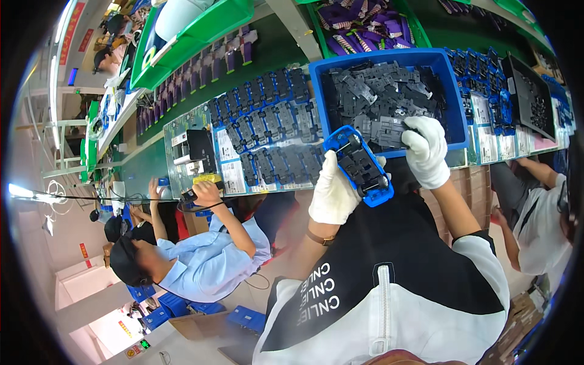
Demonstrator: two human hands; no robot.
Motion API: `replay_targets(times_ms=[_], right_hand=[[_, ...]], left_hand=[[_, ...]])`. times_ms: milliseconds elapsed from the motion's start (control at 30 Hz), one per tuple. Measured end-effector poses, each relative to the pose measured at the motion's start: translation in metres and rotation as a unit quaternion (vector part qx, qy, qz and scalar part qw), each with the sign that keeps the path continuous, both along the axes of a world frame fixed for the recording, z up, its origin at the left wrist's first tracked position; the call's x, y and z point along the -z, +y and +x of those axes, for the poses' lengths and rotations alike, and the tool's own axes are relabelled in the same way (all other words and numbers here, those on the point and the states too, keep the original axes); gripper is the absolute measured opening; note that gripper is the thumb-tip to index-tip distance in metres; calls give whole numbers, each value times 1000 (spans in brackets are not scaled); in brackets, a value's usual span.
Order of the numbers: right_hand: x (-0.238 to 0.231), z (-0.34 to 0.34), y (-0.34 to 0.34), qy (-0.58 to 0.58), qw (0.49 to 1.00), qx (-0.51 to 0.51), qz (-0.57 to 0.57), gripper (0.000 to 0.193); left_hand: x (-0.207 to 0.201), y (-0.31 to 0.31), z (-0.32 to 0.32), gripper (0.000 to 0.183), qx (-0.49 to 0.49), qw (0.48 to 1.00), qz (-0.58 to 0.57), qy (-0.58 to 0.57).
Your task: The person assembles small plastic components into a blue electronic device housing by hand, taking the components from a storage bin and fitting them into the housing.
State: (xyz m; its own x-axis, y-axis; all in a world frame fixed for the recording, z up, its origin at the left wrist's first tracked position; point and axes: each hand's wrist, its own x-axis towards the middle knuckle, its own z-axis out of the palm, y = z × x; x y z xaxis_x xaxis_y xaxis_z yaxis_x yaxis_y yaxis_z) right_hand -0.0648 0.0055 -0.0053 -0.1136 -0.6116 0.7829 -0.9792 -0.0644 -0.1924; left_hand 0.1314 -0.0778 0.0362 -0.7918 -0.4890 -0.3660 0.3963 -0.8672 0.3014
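Fitting step, I'd judge. Left hand (333, 196) grips blue car shell (359, 165) just below bin (453, 85), underside up. Right hand (426, 151) at bin's front edge, fingers curled on a grey part (389, 131). Next: seat part squarely into shell.

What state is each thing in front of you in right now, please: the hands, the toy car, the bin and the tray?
Left hand: gloved, gripping the blue toy car.
Right hand: gloved, fingers on a dark part at the bin's front edge.
Blue toy car: upside down, dark underside showing.
Blue bin: open, piled with dark plastic parts.
Tray: flat on the bench, rows of dark parts on it.
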Motion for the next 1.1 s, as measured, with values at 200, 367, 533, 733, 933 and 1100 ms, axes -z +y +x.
replay_targets(times_ms=[200,367,533,733,933,1100], right_hand=[[-10,14,11,-110,990,-69,47,49],[-12,16,12,-141,986,-55,74,50],[-20,-10,21,-122,989,-5,78,31],[-28,-37,32,-268,951,-89,126,13],[-21,-21,19,-530,755,-311,228,36],[-22,-16,13,-535,741,-335,230,37]], left_hand=[[3,-6,0,66,-2,1000,10,4],[6,0,-1,64,-4,999,35,-15],[1,0,1,57,9,1000,14,-5],[0,-3,6,67,147,989,6,-4],[8,4,-4,59,223,974,39,18],[14,4,-10,54,208,977,53,-15]])
